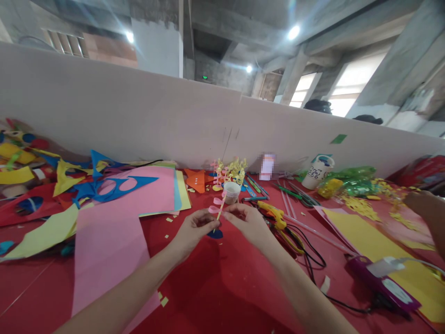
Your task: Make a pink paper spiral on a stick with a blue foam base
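Observation:
Between my two hands stands a thin yellow paper stem [219, 212] with pink paper loops [214, 208] along its left side. My left hand [197, 228] pinches the stem near its lower end. At the upper part, the fingers of my right hand [247, 221] are closed by the loops; what lies between their tips is too small to make out. Below the stem a dark blue paper disc [216, 234] lies on the table. Just behind my fingers is a white paper cup [232, 191]. Similar pink and yellow paper stems [236, 170] stand behind it.
A yellow glue gun [273, 214] and its black cable lie to the right, near green-handled scissors [292, 192]. A purple power strip [385, 283] sits at front right. Pink paper [109, 260] and blue cut scraps [114, 188] cover the left. Another person's hand [422, 208] is at far right.

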The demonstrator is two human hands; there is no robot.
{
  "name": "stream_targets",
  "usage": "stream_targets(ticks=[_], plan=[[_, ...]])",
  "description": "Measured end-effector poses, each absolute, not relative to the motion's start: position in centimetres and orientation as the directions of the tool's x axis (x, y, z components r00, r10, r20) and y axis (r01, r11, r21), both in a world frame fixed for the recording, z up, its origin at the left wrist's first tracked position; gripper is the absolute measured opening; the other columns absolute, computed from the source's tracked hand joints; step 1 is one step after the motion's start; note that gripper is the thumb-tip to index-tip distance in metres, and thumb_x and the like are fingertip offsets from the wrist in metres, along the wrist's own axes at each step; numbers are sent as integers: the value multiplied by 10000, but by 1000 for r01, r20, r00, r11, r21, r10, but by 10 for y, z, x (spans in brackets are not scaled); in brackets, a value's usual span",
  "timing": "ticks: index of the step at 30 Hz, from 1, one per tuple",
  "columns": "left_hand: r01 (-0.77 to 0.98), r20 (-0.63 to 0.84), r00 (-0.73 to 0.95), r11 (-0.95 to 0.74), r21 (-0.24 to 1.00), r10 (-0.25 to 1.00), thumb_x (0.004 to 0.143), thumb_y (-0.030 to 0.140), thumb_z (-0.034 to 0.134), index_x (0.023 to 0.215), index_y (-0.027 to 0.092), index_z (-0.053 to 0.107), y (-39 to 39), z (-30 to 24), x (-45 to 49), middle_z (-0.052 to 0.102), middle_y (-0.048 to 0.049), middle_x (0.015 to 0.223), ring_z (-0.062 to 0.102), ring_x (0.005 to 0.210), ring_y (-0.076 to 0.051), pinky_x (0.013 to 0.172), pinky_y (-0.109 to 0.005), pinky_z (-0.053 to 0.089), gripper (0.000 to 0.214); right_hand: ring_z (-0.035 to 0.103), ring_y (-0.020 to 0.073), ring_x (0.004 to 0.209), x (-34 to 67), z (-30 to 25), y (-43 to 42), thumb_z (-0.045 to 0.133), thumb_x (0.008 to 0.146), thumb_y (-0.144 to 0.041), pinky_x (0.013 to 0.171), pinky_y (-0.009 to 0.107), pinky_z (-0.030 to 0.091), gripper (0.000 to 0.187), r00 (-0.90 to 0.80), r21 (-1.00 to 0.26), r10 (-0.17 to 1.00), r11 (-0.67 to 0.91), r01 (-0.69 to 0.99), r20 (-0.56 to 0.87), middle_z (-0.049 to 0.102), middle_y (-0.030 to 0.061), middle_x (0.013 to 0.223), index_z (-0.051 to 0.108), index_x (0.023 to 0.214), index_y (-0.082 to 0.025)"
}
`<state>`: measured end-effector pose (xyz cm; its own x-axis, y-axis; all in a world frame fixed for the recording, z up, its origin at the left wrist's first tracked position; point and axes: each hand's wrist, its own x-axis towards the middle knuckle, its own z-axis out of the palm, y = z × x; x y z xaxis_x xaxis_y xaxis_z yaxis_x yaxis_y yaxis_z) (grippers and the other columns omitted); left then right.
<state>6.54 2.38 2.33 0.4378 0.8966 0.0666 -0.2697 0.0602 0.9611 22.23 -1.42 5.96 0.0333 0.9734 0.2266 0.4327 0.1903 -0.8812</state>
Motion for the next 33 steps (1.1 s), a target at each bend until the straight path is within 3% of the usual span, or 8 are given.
stream_targets(ticks=[6, 9, 12, 14, 17, 21, 26, 33], plan=[[-262, 78, 434, 43, 964, 898, 625, 262, 735, 729, 155, 667, 24, 23, 64, 627, 9, 630, 559, 588, -101, 595, -211, 445, 164, 622, 183, 832, 227, 57, -14, 524, 777, -356, 777, 306, 462, 241, 18, -887, 973, 204, 414, 232, 682, 77, 885, 625, 858, -152], [-252, 73, 420, 39, 967, 905, 625, 275, 732, 694, 150, 655, 25, 24, 64, 619, 8, 606, 553, 574, -105, 589, -220, 446, 162, 625, 197, 837, 256, 53, -14, 470, 798, -396, 759, 317, 468, 284, 130, -831, 958, 150, 535, 257, 670, 99, 919, 599, 884, -158], [-259, 63, 385, 42, 965, 921, 597, 275, 745, 688, 149, 651, 26, 25, 65, 621, 6, 600, 554, 573, -112, 594, -235, 453, 182, 603, 266, 885, 306, 47, -13, 526, 756, -378, 799, 383, 425, 239, 415, -575, 840, -157, 803, 350, 654, 136, 852, 577, 806, -150], [-276, 57, 366, 50, 960, 929, 584, 268, 750, 696, 154, 653, 26, 24, 65, 622, 11, 602, 554, 576, -113, 602, -241, 454, 187, 570, 333, 960, 339, 41, -10, 577, 718, -367, 822, 429, 387, 221, 576, -478, 782, -422, 771, 239, 638, 192, 847, 567, 696, -148], [-297, 55, 363, 59, 953, 930, 594, 259, 747, 686, 154, 654, 28, 22, 64, 622, 15, 599, 551, 574, -105, 604, -234, 450, 168, 600, 357, 837, 370, 29, -6, 673, 630, -373, 722, 405, 408, 305, 631, -521, 776, -544, 658, -13, 606, 145, 592, 492, 461, -194], [-346, 41, 360, 92, 934, 932, 603, 252, 747, 667, 152, 654, 32, 20, 62, 632, 13, 610, 558, 585, -95, 616, -217, 454, 151, 571, 216, 520, 379, 19, -6, 664, 634, -297, 527, 299, 404, 321, 584, -661, 798, -520, 541, -149, 477, 10, 378, 474, 394, -201], [-425, 3, 344, 153, 892, 939, 571, 229, 770, 689, 153, 659, 36, 19, 60, 649, 12, 626, 566, 583, -83, 615, -200, 462, 179, 517, 120, 464, 372, 31, -16, 625, 678, -319, 483, 232, 426, 222, 500, -852, 846, -391, 347, -185, 541, -9, 469, 542, 531, -174], [-473, -14, 358, 194, 859, 934, 573, 194, 774, 711, 154, 650, 39, 18, 59, 657, 17, 623, 584, 590, -80, 617, -188, 474, 190, 479, 73, 446, 337, 60, -23, 760, 537, -293, 394, 158, 379, 262, 374, -986, 916, -165, 20, -146, 538, -45, 521, 583, 683, -166]])
